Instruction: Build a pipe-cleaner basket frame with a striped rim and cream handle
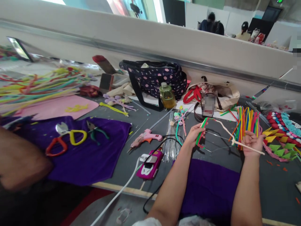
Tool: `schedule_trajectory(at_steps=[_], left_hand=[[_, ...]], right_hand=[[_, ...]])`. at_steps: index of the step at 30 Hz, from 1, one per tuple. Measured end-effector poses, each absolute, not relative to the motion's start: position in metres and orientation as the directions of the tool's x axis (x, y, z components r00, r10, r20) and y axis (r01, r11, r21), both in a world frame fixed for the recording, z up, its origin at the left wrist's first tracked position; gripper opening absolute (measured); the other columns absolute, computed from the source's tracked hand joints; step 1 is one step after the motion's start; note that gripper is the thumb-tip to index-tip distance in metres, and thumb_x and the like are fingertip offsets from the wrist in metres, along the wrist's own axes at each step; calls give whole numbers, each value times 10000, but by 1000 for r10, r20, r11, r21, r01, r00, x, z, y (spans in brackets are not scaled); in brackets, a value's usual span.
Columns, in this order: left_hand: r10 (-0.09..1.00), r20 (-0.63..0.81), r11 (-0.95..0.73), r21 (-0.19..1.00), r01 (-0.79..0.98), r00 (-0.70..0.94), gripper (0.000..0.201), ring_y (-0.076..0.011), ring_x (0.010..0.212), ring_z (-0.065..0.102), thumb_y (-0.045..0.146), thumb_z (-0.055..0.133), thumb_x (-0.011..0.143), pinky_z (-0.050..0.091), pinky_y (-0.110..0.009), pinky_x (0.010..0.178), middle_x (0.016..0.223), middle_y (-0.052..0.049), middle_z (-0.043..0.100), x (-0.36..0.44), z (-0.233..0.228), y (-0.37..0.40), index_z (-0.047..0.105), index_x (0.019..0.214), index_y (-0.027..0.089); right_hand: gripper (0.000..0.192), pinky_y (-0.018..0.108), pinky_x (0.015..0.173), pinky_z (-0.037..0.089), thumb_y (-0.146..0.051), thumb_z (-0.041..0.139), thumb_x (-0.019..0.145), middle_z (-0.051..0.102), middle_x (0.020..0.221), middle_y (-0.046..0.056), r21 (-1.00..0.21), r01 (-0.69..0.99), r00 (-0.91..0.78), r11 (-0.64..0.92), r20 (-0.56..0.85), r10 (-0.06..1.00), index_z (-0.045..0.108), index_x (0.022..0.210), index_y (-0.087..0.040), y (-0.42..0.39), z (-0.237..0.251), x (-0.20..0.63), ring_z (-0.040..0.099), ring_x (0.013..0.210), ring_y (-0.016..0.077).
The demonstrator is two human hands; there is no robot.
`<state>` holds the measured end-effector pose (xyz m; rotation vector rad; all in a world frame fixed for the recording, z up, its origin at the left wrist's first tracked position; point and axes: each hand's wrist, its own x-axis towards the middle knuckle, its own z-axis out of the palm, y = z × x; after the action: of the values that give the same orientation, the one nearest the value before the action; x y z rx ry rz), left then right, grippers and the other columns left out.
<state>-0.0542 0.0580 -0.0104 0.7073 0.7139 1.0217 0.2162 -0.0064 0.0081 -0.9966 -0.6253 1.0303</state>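
Note:
In the head view my left hand (197,135) pinches a thin wire frame (219,134) at its left side. Green and red pipe cleaner (201,133) is wound around that side. A cream pipe cleaner (224,126) runs along the frame's upper edge to its right corner, and its loose end stretches across my right hand (252,143). The right fingers are curled around this end. Both hands are raised above the grey table, near a bundle of coloured sticks or straws (249,121). Below them lies a purple cloth (209,182).
Left of my arms are a pink glue gun (149,135), a magenta car-shaped power strip (150,164) with cables, and clear sticks (170,144). Scissors (68,138) and pliers (96,131) lie on another purple cloth. Another person's arm (21,160) reaches in at left. A bag (152,78) and bottle (167,95) stand behind.

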Motion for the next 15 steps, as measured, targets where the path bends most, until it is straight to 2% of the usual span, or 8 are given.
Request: schedule_trajectory(at_steps=[1, 3, 5, 7, 9, 10, 12, 15], left_hand=[[924, -185, 338, 805, -488, 336, 444, -66, 430, 475, 218, 702, 664, 436, -197, 458, 535, 24, 554, -56, -11, 59, 652, 1095, 125], [938, -176, 310, 813, -493, 299, 432, -63, 447, 494, 253, 739, 651, 417, -176, 441, 565, 17, 575, -59, -13, 60, 661, 1055, 120], [955, -169, 275, 816, -509, 244, 437, -60, 461, 512, 270, 762, 638, 412, -161, 437, 594, 7, 602, -63, -16, 63, 661, 1033, 111], [967, -167, 246, 814, -527, 193, 449, -56, 466, 523, 269, 770, 639, 432, -160, 454, 639, -12, 641, -66, -17, 65, 654, 1041, 106], [975, -167, 219, 798, -562, 144, 440, -59, 478, 544, 266, 766, 654, 478, -179, 507, 704, -37, 678, -67, -17, 66, 648, 1047, 107], [980, -157, 198, 781, -593, 120, 428, -71, 513, 576, 274, 756, 671, 508, -201, 558, 755, -55, 695, -67, -16, 66, 644, 1051, 111], [990, -113, 138, 726, -674, 81, 407, -130, 680, 658, 320, 719, 719, 545, -274, 700, 896, -96, 709, -66, -14, 66, 632, 1064, 122], [996, -66, 90, 645, -759, 62, 401, -222, 971, 655, 388, 653, 778, 519, -361, 853, 1081, -141, 673, -61, -12, 66, 614, 1081, 128]], right_hand=[[764, 193, 319, 241, -840, 381, 684, 424, 382, -23, -913, -390, 368, 118, -37, 929, 678, 727, -137, -11, 10, 220, 350, 320, 75], [681, 187, 320, 256, -771, 550, 647, 578, 507, 48, -950, -311, 292, 22, -73, 954, 697, 766, -117, -21, 14, 226, 450, 371, 89], [514, 179, 323, 278, -525, 771, 585, 679, 704, 87, -974, -197, 134, -115, -142, 981, 701, 896, -121, -33, 17, 228, 478, 382, 76], [536, 182, 320, 301, -373, 805, 576, 702, 789, 99, -959, -83, -81, -270, -263, 961, 672, 1040, -139, -43, 19, 227, 510, 375, 88], [552, 177, 317, 306, -340, 779, 621, 695, 722, 73, -934, 10, -214, -358, -351, 912, 641, 1120, -149, -48, 19, 223, 502, 350, 89], [532, 169, 313, 293, -343, 765, 642, 680, 667, 52, -925, 38, -231, -379, -377, 897, 641, 1120, -146, -47, 18, 221, 480, 334, 79], [450, 151, 302, 253, -358, 755, 661, 637, 578, 15, -928, 27, -155, -370, -370, 916, 672, 1044, -137, -42, 14, 217, 417, 312, 50], [365, 153, 310, 281, -350, 776, 632, 620, 585, 1, -974, -132, 126, -183, -199, 972, 694, 922, -143, -30, 10, 215, 397, 347, 38]])
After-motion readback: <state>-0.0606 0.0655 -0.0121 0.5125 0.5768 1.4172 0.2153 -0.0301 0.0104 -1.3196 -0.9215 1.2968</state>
